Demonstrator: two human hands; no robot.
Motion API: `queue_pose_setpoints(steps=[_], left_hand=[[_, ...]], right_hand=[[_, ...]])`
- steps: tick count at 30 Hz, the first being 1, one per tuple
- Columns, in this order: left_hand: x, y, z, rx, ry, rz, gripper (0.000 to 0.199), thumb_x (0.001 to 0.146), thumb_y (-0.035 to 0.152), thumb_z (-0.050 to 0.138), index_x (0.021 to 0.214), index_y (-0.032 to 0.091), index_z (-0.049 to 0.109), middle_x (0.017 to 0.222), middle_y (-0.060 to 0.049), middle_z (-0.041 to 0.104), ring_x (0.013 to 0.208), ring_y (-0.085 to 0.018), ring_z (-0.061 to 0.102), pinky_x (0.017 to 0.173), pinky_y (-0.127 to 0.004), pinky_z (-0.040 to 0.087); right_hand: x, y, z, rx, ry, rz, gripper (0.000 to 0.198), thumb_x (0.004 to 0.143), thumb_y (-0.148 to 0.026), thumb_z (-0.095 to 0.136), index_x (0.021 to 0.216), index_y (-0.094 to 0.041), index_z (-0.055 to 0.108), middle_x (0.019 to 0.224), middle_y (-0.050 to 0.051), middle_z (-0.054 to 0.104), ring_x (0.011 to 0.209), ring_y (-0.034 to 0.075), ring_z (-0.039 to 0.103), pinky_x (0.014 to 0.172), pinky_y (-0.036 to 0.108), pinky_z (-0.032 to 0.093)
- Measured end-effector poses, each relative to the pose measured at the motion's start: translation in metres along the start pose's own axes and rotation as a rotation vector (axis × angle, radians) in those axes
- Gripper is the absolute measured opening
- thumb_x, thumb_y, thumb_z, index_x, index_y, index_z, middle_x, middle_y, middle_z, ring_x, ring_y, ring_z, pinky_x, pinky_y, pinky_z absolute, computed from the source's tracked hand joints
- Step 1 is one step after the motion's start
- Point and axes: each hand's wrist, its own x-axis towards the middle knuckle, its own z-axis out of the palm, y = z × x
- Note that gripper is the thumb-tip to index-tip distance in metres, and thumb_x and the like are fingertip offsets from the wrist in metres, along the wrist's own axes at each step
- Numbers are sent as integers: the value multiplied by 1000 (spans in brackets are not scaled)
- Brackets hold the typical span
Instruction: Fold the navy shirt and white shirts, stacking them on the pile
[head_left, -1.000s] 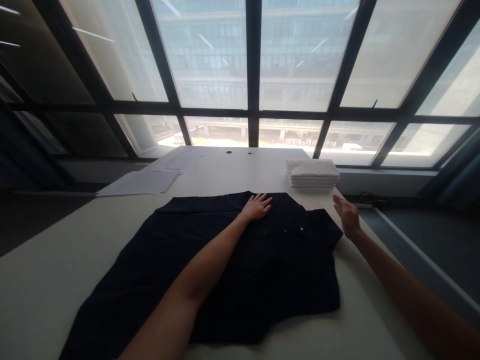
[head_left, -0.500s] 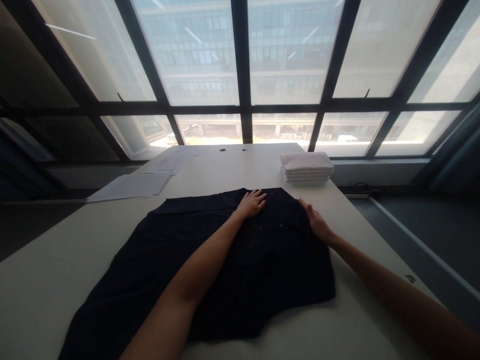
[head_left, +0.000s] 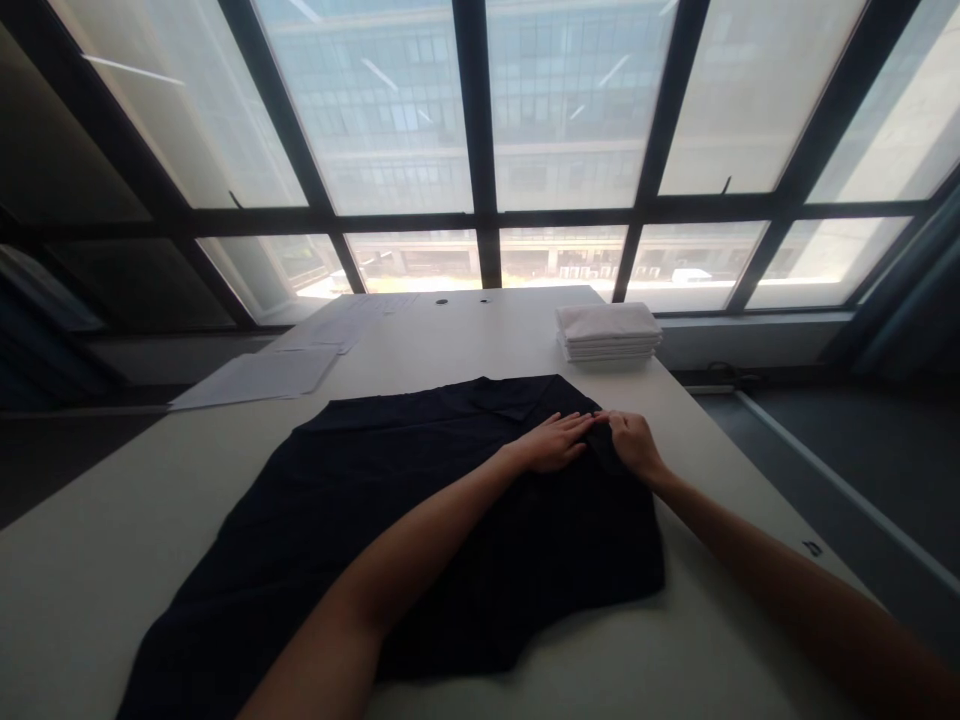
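Observation:
A dark navy garment lies spread on the white table; its exact kind is hard to make out in the dim light. My left hand rests palm down on its upper right part, fingers stretched toward the right edge. Against those fingertips, my right hand is closed on the garment's upper right edge, thumb and fingers pinching the cloth. The fabric there is slightly lifted and folded between the two hands.
A stack of folded white cloths stands at the table's far right. Sheets of paper lie along the left side. Two small round fittings show near the far edge. Large windows rise behind the table.
My left hand has slid right across the garment to meet my right hand. My right hand's fingers have gone from lying along the edge to pinching the cloth.

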Motion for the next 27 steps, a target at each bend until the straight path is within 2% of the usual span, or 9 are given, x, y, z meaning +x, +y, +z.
queue_pose_setpoints(steps=[3,7,9,11,15,19,22,25,27], left_hand=[[-2,4,6,35,-40,-9,59,108,44,31,162,20,22,168,-9,19,156,-26,13,125,-54,13],[-4,3,7,71,-44,-13,60,108,44,31,161,18,21,168,-11,17,157,-23,9,125,-53,11],[-4,4,7,77,-43,-22,60,108,45,31,161,19,21,169,-11,15,157,-22,7,125,-53,11],[-4,6,7,76,-40,-37,61,108,47,31,161,21,21,169,-10,15,157,-21,7,125,-52,11],[-5,8,4,63,-54,-58,66,106,52,31,163,21,16,169,-9,14,157,-23,9,125,-53,8],[-6,7,0,54,-102,-86,70,105,56,32,164,22,14,169,-8,12,157,-26,8,124,-56,8],[-8,6,-2,55,-123,-93,71,104,58,31,164,23,14,169,-7,12,157,-26,7,124,-56,8],[-8,5,-2,59,-117,-97,71,104,59,29,164,24,14,169,-6,11,157,-26,7,124,-56,8],[-8,4,0,64,-108,-98,71,104,59,29,163,24,15,169,-7,12,157,-26,7,124,-56,8]], right_hand=[[6,8,-11,9,108,-40,56,98,-36,31,139,-12,62,142,15,61,137,26,52,117,43,37],[-2,3,-3,-193,-177,-205,62,101,-41,31,154,-13,43,164,12,32,154,25,22,123,50,22],[-7,-2,3,-322,-301,-203,63,102,-43,29,158,-14,36,167,11,23,155,27,16,123,56,19],[-10,-5,7,-412,-345,-190,64,102,-42,24,160,-15,29,168,10,19,155,27,14,122,58,19],[-14,-3,9,-482,-315,-166,63,102,-37,22,162,-15,24,168,11,18,155,28,15,121,60,17],[-19,6,13,-494,-228,-5,64,102,-39,27,161,-15,27,167,16,20,154,34,18,119,66,14],[-15,14,10,-422,-159,93,61,102,-36,26,158,-13,35,165,18,27,153,33,22,120,63,17],[-7,19,0,-297,-64,72,60,102,-34,22,155,-12,42,164,17,31,153,28,23,122,54,22],[-4,17,-6,-245,-61,-30,61,102,-36,22,156,-12,39,165,14,27,154,25,20,123,48,22]])
